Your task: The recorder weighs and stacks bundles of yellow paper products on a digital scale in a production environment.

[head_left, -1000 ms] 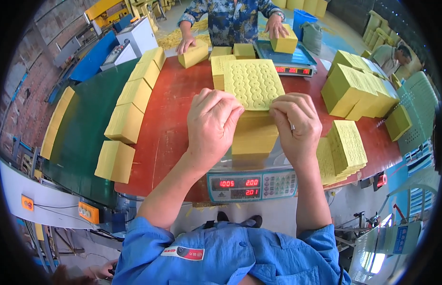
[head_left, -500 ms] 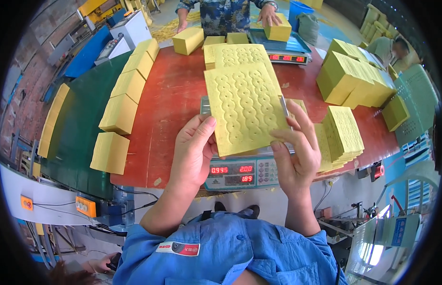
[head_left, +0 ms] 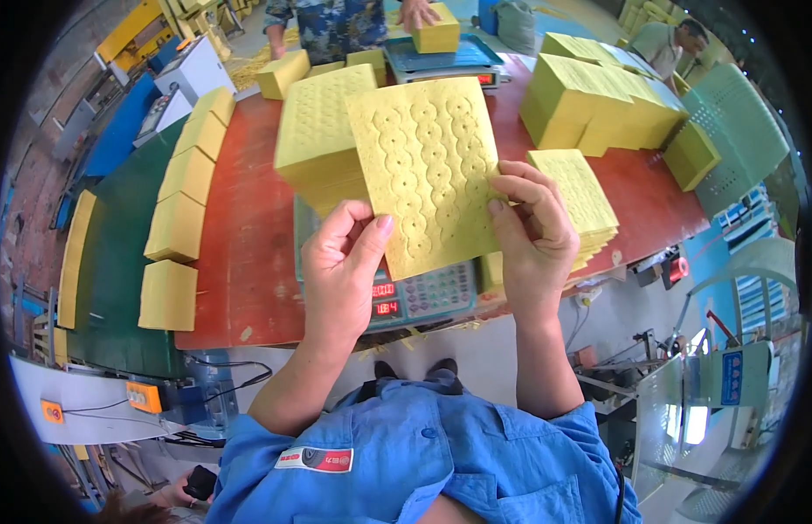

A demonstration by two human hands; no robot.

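A sheet of yellow joss paper [head_left: 432, 179], or a thin few together, is held up in front of me, stamped with columns of linked coin shapes. My left hand [head_left: 340, 262] pinches its lower left edge between thumb and fingers. On the right edge, my right hand [head_left: 535, 231] grips with thumb and curled fingers. Behind the sheet, to the left, a tall stack of the same paper [head_left: 325, 144] rests on a digital scale [head_left: 436, 295], partly hidden by my hands and the sheet. Another stack [head_left: 580, 201] stands just beyond my right hand.
Yellow paper blocks [head_left: 180, 225] line the left side of the red table [head_left: 240, 262]. Larger blocks [head_left: 598, 96] stand at the back right, beside a perforated green chair back [head_left: 729, 131]. Opposite, a co-worker's hand [head_left: 419, 12] rests on a block on a second scale [head_left: 441, 57].
The paper has come away from the stack, and both hands now grip its side edges. My right fingers have closed in. The view has shifted, so the table appears further left.
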